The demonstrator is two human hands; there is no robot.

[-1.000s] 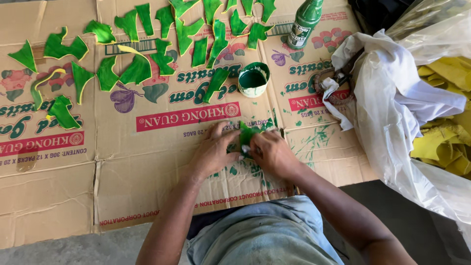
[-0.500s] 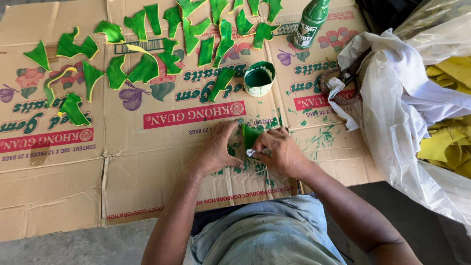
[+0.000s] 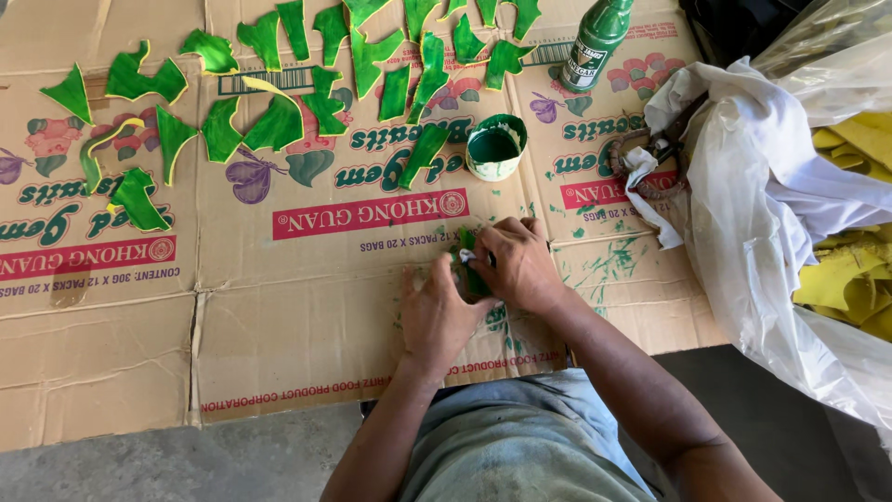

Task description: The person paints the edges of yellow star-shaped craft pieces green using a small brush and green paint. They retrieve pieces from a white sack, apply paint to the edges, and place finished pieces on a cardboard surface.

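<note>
A small green-painted piece (image 3: 471, 270) lies flat on the flattened cardboard box (image 3: 279, 316), near the middle of the sheet and just in front of the person's body, mostly hidden under the two hands. The left hand (image 3: 437, 311) presses down on it from the near side, fingers spread and flat against the piece and the cardboard, pinning rather than enclosing it. The right hand (image 3: 516, 265) is curled over the far side of the piece, its fingertips pinched around something small and pale at the piece's upper edge; what that is cannot be told, as the fingers cover most of it. Green smears mark the cardboard around and to the right of the hands.

Just beyond the hands stands a small round pot of green paint (image 3: 494, 149), open at the top. Farther back, near the far edge, a green bottle (image 3: 595, 42) stands upright. Across the far and left part of the cardboard many green cut-out pieces (image 3: 279, 121) lie spread flat, apart or just touching, several showing a yellow edge.

To the right, a crumpled white plastic bag (image 3: 771, 204) rests half on the cardboard, with yellow pieces (image 3: 850, 279) showing inside it, and a pair of rusty scissors (image 3: 655, 158) lies at its near edge. The cardboard sits on a grey concrete floor (image 3: 186, 465).
</note>
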